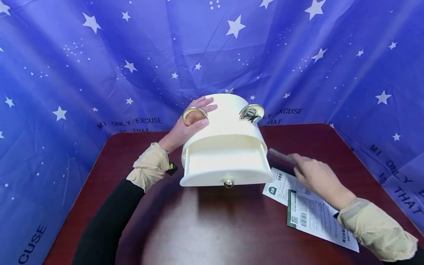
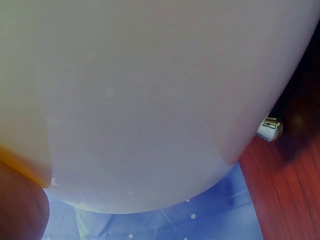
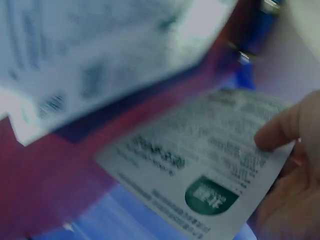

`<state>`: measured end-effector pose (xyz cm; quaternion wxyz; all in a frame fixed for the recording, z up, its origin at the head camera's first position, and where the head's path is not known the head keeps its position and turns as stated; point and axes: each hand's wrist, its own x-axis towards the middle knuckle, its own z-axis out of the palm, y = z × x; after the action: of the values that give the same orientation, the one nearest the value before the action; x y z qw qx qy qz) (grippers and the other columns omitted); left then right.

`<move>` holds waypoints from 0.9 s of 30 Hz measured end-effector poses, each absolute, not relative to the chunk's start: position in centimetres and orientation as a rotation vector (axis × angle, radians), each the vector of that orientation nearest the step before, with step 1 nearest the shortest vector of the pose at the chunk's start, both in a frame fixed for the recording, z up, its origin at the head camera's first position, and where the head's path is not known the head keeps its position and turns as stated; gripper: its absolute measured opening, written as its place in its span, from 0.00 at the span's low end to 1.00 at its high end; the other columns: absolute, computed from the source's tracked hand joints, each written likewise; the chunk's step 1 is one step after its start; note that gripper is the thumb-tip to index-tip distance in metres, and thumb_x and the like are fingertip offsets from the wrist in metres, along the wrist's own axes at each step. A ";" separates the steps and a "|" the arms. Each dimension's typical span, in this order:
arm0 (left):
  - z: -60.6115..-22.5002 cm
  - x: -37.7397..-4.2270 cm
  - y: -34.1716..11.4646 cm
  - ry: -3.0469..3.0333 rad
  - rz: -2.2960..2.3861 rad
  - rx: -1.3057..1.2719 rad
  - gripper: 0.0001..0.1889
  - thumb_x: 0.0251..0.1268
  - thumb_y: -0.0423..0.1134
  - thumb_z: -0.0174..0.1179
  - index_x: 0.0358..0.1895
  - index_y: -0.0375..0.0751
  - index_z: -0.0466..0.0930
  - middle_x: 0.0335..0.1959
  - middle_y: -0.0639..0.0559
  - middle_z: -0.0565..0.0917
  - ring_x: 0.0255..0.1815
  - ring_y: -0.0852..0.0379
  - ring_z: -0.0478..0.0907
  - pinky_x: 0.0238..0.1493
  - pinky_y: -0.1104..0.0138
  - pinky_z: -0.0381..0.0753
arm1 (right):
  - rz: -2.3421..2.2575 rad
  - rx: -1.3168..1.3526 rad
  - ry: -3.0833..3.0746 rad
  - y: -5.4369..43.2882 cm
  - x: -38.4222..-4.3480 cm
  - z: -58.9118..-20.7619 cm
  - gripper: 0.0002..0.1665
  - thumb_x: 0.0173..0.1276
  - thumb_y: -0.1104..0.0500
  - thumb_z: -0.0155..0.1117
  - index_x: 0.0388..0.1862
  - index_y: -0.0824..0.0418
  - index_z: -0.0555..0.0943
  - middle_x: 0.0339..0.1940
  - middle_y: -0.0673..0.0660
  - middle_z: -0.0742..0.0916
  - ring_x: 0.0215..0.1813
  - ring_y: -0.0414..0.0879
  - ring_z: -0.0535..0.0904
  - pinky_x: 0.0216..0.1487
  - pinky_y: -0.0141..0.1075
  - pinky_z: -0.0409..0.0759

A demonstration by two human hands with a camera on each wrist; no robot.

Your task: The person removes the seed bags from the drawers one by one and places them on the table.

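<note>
A white rounded drawer box (image 1: 225,110) stands on the table, with two gold rings on its upper part. Its drawer (image 1: 228,176) is pulled out toward me and has a round metal knob (image 1: 228,183). My left hand (image 1: 193,119) rests on the box's left side, fingers stretched over the top around the left ring (image 1: 194,109). Right of the box, my right hand (image 1: 313,175) pinches a thin printed leaflet (image 1: 282,156), seen nearly edge-on from the head. In the right wrist view, this leaflet (image 3: 200,165) carries small print and a green logo, and the thumb lies on it.
Two printed paper sheets, one (image 1: 279,186) partly under the other (image 1: 321,221), lie on the table right of the box. The dark red table (image 1: 185,228) reaches back to a blue starry curtain (image 1: 212,44). The right gold ring (image 1: 251,113) sticks up from the box.
</note>
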<state>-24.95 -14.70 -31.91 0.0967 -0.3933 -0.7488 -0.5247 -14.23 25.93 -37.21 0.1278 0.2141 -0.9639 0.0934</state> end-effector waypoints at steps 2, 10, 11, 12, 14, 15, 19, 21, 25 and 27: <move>-31.7 -25.0 -14.6 -2.222 -1.546 -1.167 0.27 0.72 0.48 0.54 0.71 0.42 0.74 0.79 0.48 0.69 0.85 0.58 0.51 0.87 0.61 0.35 | 0.294 0.560 -2.729 25.5 -13.9 -35.1 0.23 0.65 0.66 0.60 0.60 0.62 0.78 0.28 0.57 0.85 0.18 0.39 0.66 0.15 0.33 0.63; -31.4 -25.2 -14.6 -2.222 -1.539 -1.157 0.26 0.71 0.44 0.53 0.71 0.42 0.74 0.78 0.48 0.69 0.85 0.58 0.52 0.87 0.61 0.35 | 0.454 0.572 -2.182 20.2 -11.1 -25.0 0.27 0.66 0.64 0.47 0.58 0.59 0.86 0.36 0.61 0.89 0.23 0.32 0.63 0.23 0.26 0.60; -31.4 -25.2 -14.5 -2.222 -1.543 -1.159 0.26 0.71 0.43 0.53 0.71 0.41 0.74 0.78 0.48 0.69 0.85 0.58 0.51 0.87 0.61 0.34 | 0.463 0.636 -2.127 19.3 -10.5 -24.1 0.27 0.66 0.63 0.45 0.57 0.60 0.86 0.37 0.60 0.90 0.24 0.32 0.63 0.25 0.26 0.61; -31.4 -25.2 -14.5 -2.222 -1.544 -1.160 0.26 0.71 0.43 0.53 0.70 0.41 0.74 0.78 0.48 0.69 0.85 0.58 0.51 0.87 0.61 0.34 | 0.463 0.708 -2.088 18.4 -9.8 -23.5 0.28 0.66 0.63 0.44 0.58 0.60 0.86 0.39 0.59 0.91 0.25 0.32 0.64 0.26 0.26 0.62; -31.5 -25.3 -14.5 -2.222 -1.547 -1.160 0.26 0.71 0.43 0.53 0.70 0.41 0.75 0.78 0.48 0.69 0.85 0.57 0.51 0.87 0.61 0.34 | 0.457 0.867 -2.047 16.4 -8.8 -22.7 0.29 0.66 0.63 0.43 0.59 0.61 0.85 0.41 0.57 0.92 0.25 0.32 0.69 0.26 0.25 0.69; -31.5 -25.3 -14.5 -2.218 -1.550 -1.162 0.26 0.71 0.43 0.54 0.70 0.40 0.75 0.78 0.47 0.70 0.85 0.57 0.52 0.87 0.61 0.34 | 0.445 0.934 -2.040 15.5 -8.3 -22.5 0.28 0.67 0.63 0.43 0.59 0.61 0.85 0.43 0.57 0.92 0.25 0.34 0.75 0.27 0.26 0.74; -31.7 -25.3 -14.5 -2.213 -1.535 -1.167 0.26 0.71 0.43 0.53 0.70 0.40 0.75 0.77 0.47 0.70 0.85 0.56 0.52 0.87 0.62 0.35 | 0.379 1.119 -2.091 12.2 -7.4 -22.8 0.29 0.65 0.66 0.47 0.63 0.60 0.82 0.46 0.55 0.92 0.41 0.46 0.88 0.43 0.40 0.87; -31.8 -25.3 -14.5 -2.207 -1.531 -1.169 0.26 0.70 0.44 0.53 0.69 0.40 0.75 0.77 0.47 0.70 0.85 0.56 0.53 0.87 0.62 0.35 | 0.334 1.160 -2.147 11.1 -7.4 -23.4 0.30 0.64 0.68 0.51 0.65 0.60 0.80 0.49 0.55 0.91 0.46 0.48 0.89 0.48 0.44 0.87; -31.9 -25.2 -14.5 -2.191 -1.545 -1.159 0.26 0.69 0.43 0.53 0.69 0.39 0.75 0.77 0.46 0.71 0.84 0.55 0.53 0.87 0.61 0.36 | 0.273 1.178 -2.349 9.6 -8.2 -24.4 0.33 0.61 0.70 0.59 0.68 0.59 0.77 0.50 0.55 0.90 0.51 0.48 0.87 0.52 0.46 0.87; -31.9 -25.0 -14.5 -2.184 -1.552 -1.158 0.27 0.69 0.43 0.54 0.69 0.38 0.75 0.77 0.45 0.71 0.84 0.55 0.54 0.87 0.61 0.36 | 0.264 1.154 -2.480 9.1 -8.6 -24.6 0.31 0.64 0.68 0.58 0.68 0.57 0.77 0.47 0.54 0.90 0.50 0.47 0.87 0.49 0.46 0.87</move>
<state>-25.03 -14.49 -31.90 0.1111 -0.3943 -0.7437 -0.5283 -8.62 9.07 -24.57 0.1954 0.4119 -0.8850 0.0943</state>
